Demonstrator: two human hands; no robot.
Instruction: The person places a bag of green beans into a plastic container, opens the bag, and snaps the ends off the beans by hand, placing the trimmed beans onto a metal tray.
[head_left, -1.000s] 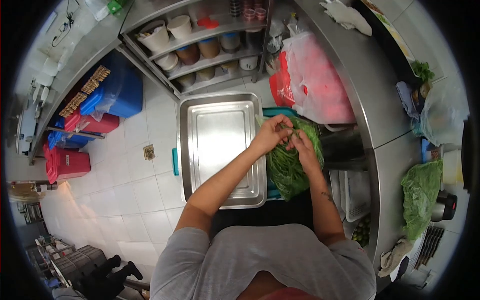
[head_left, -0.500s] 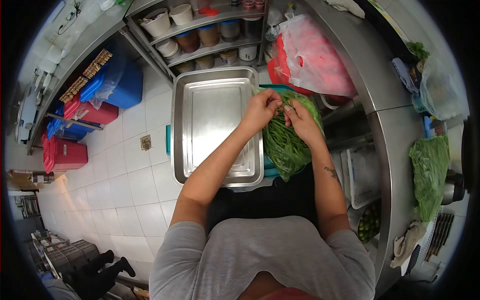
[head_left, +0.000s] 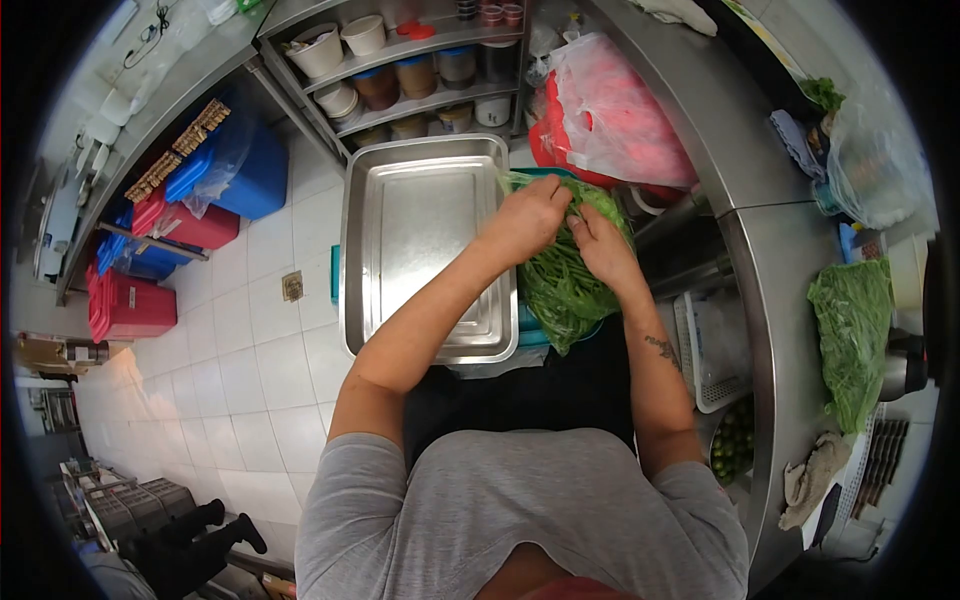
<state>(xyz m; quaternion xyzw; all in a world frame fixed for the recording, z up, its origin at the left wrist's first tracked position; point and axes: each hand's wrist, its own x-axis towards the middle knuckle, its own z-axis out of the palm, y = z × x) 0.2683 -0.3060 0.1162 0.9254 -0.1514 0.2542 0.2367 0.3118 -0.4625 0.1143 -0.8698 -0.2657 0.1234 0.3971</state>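
Note:
A clear plastic bag of long leafy green stems [head_left: 562, 290] lies in front of me, on a teal container [head_left: 532, 328]. Over the top of the bag, my left hand [head_left: 535, 215] has its fingers closed on the greens, though the fingertips are partly hidden. My right hand [head_left: 603, 243] is beside it with thumb and fingers pinched on green stems. Left of the bag, a large shallow steel tray [head_left: 430, 240] rests under my left forearm, with nothing in it but a few small specks.
Steel shelves [head_left: 435, 97] with tubs stand ahead. A pink-filled plastic bag [head_left: 620, 110] sits beyond the greens. Along the right runs a steel counter [head_left: 765, 300] carrying another bag of greens [head_left: 852, 340]. Blue bins [head_left: 250, 165] and red bins [head_left: 130, 305] line the left; a person's legs [head_left: 200, 530] show behind.
My left hand has turned over, its back now facing up and hiding the fingertips. My right hand has shifted slightly down and stays pinched. The whole view has moved a little.

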